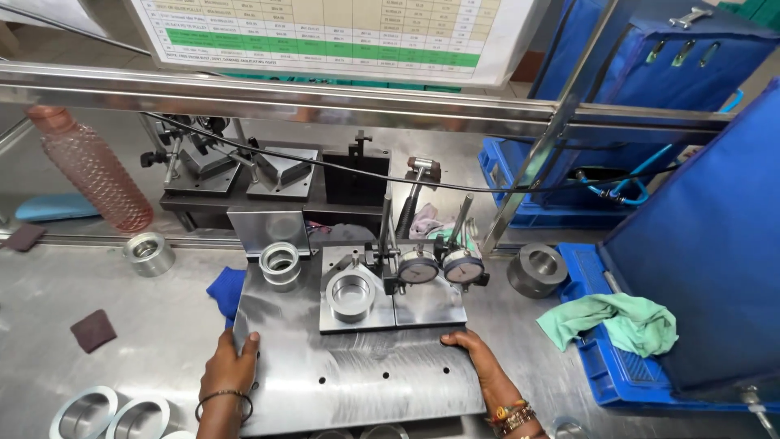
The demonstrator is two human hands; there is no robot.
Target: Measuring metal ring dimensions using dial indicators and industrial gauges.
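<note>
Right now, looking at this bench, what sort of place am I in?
Most likely a machining or quality-inspection station in a factory. Two dial gauges stand on a steel plate beside a metal ring, more rings lie on the steel bench, and a printed chart hangs above.

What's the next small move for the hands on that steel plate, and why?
Probably reach the right hand toward the metal ring sitting on the gauge block under the two dial gauges. Both hands only rest on the front edge of the big plate, the left hand at its left corner, holding nothing, and that ring is the nearest part already seated.
</note>
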